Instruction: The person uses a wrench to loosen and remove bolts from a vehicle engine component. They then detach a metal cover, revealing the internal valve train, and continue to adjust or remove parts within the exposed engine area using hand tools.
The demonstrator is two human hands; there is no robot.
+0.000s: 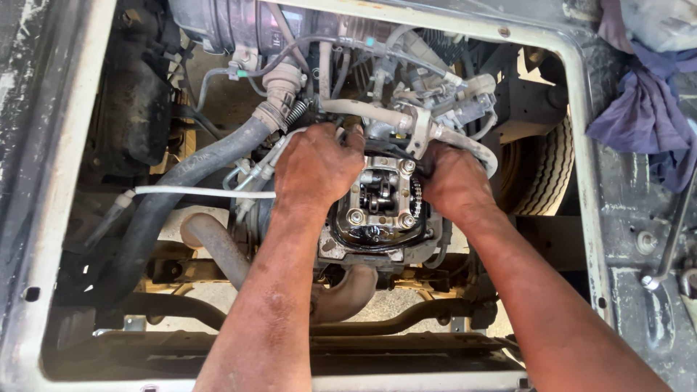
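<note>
I look down through a rectangular opening in a vehicle body onto an engine. An open cylinder head [377,207] sits in the middle, with rocker arms, bolts and a black rubber gasket around its rim showing. My left hand [316,168] rests on the head's upper left corner, fingers curled over the edge by a metal pipe. My right hand [451,181] grips the head's upper right edge, fingers tucked behind it near a white bracket [421,129]. What the fingers hold is hidden.
A thick black hose [181,185] runs down the left, crossed by a white cable [203,192]. An exhaust pipe [348,290] curves below the head. A tyre [544,170] shows at right. A purple cloth [646,109] and a metal wrench [664,247] lie on the right ledge.
</note>
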